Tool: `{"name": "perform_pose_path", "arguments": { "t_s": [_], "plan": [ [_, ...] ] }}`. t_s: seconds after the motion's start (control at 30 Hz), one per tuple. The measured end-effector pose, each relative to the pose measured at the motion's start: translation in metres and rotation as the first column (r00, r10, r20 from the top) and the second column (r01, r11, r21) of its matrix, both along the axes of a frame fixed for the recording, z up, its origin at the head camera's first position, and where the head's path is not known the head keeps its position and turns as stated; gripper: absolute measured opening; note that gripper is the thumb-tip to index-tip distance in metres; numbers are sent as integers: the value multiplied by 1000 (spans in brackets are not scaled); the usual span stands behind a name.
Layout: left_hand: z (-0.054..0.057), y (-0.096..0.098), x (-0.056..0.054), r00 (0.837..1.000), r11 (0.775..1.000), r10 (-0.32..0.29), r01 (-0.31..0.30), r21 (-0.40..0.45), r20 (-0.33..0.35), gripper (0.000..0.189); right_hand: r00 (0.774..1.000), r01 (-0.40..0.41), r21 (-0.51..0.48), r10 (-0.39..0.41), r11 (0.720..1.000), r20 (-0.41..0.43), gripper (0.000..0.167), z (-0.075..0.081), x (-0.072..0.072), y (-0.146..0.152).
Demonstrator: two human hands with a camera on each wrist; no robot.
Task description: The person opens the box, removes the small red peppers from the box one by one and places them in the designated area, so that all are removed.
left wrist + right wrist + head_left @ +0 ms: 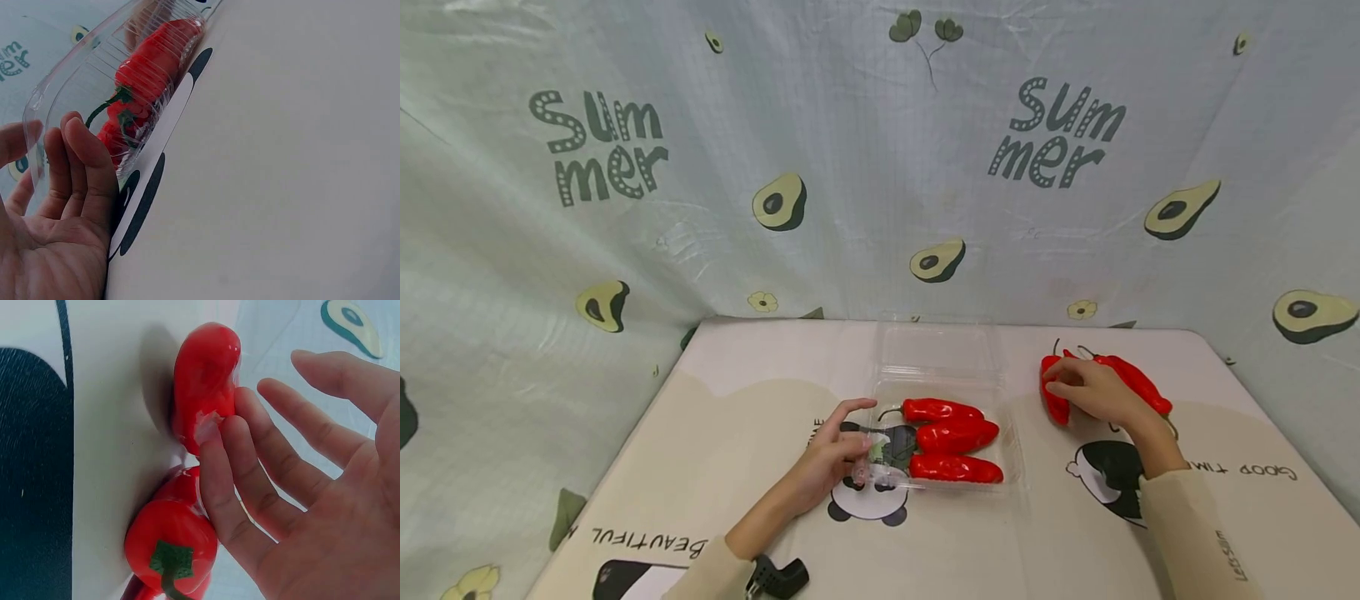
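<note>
Three red peppers [957, 468] lie side by side in a clear plastic container [1013, 450], whose lid [936, 346] is folded back. My left hand [829, 463] rests at the container's left end, its fingers loosely bent against the wall. In the left wrist view, the peppers [150, 69] show through the ribbed plastic side. On the right, my right hand [1097, 390] reaches over more red peppers [1135, 383]. The right wrist view shows its fingertips touching or very near one pepper [206, 369], thumb apart; another pepper [172, 534] with a green stem sits beside it.
The table [760, 392] has a pale printed cover with panda drawings and lettering. Behind it hangs a curtain [850, 150] with avocado prints. A black device [781, 577] is on the left wrist.
</note>
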State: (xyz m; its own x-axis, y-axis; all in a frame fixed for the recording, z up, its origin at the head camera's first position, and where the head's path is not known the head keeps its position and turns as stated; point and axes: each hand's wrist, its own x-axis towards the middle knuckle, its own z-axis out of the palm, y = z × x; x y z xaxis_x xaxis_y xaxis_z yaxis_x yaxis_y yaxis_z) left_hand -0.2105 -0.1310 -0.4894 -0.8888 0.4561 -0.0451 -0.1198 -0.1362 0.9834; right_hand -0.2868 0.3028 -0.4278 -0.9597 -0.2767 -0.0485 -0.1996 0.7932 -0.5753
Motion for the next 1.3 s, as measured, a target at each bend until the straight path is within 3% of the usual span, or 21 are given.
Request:
{"name": "perform_pose_path", "arguments": {
  "t_s": [0.43, 1.3],
  "plan": [
    [8, 4, -6, 1000, 1000, -23, 23, 7, -13, 65, 1000, 21, 13, -21, 1000, -6, 33, 0, -3, 6],
    [-2, -1, -1, 1000, 1000, -1, 1, 2, 6, 63, 999, -24, 23, 25, 999, -34, 35, 1, -1, -6]
  ]
}}
